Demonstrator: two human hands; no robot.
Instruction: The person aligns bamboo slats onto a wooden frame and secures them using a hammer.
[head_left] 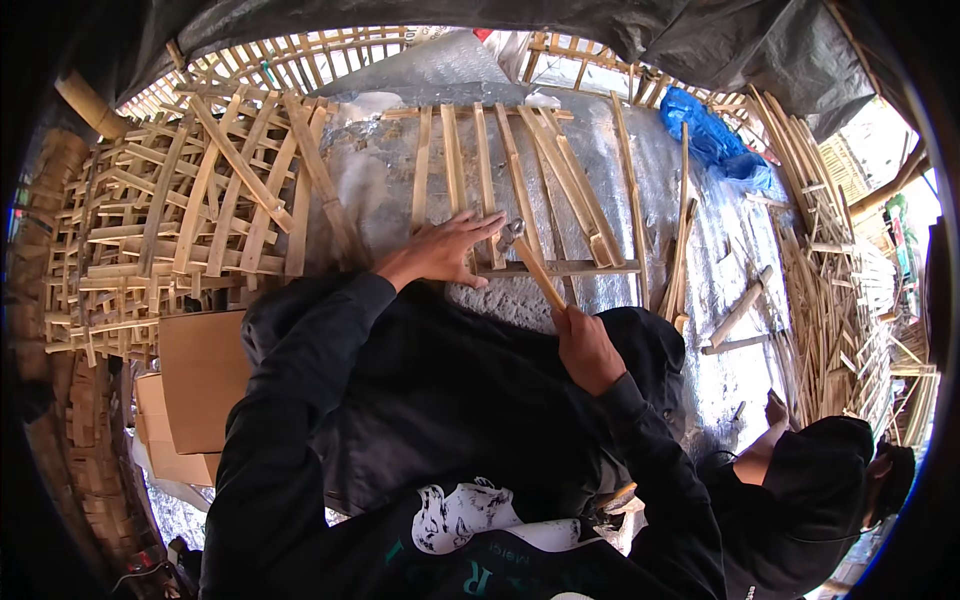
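Head view looks down over dark sleeves onto a grey, silvery sheet (690,250) that covers the work surface; what lies under it cannot be made out. The left hand (445,250) lies flat with its fingers spread, pressing down on a lattice of bamboo slats (500,170), right where the upright slats meet a crosswise slat (565,268). The right hand (585,345) has its grip closed around the wooden handle of a hammer (530,262); the metal head sits just beside the left fingertips, over the crossing, and is small and blurred, so its exact contact with the slat is unclear. The person's own dark jacket hides the near edge of the lattice and everything below the wrists.

To the left a stack of finished bamboo lattice frames (170,220) rises high, its far side lost in the dark rim. Below it stand brown cardboard boxes (200,375), partly cut off by the sleeve. To the right loose bamboo strips (835,300) lie heaped, and a blue plastic sheet (715,135) is bunched near the far corner. At the lower right another person (820,480) in dark clothes bends low, largely cut off by the picture's edge. Dark tarpaulin (700,40) hangs overhead.
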